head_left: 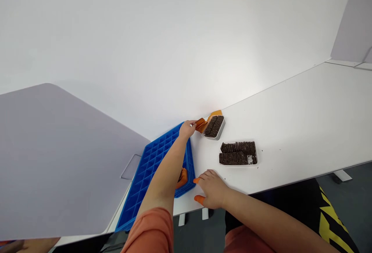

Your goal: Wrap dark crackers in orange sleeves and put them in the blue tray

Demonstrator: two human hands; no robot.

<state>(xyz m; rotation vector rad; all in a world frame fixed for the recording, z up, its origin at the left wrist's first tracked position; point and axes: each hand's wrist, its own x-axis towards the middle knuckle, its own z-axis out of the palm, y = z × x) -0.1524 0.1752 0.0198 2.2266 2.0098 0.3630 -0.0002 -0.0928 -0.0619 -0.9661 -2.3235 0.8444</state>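
My left hand (186,128) reaches far forward over the blue grid tray (151,164) and pinches an orange wrapper (201,124). The wrapper lies against a small white tray of dark biscuits (215,126). A second, clear tray (238,153) holds two rows of the same dark biscuits, to the right and nearer me. Near the table's front edge, my right hand (212,190) lies flat, fingers apart, with orange fingertip covers. Its fingertips are at the blue tray's near right corner. An orange piece (182,177) sits in a cell at that corner, partly hidden by my left forearm.
The white table (305,121) runs to the right, with dark crumbs around the biscuit trays. A white wall stands behind it. A grey panel (52,160) covers the left side and overlaps the blue tray's left edge. The floor and my dark shorts show below the table edge.
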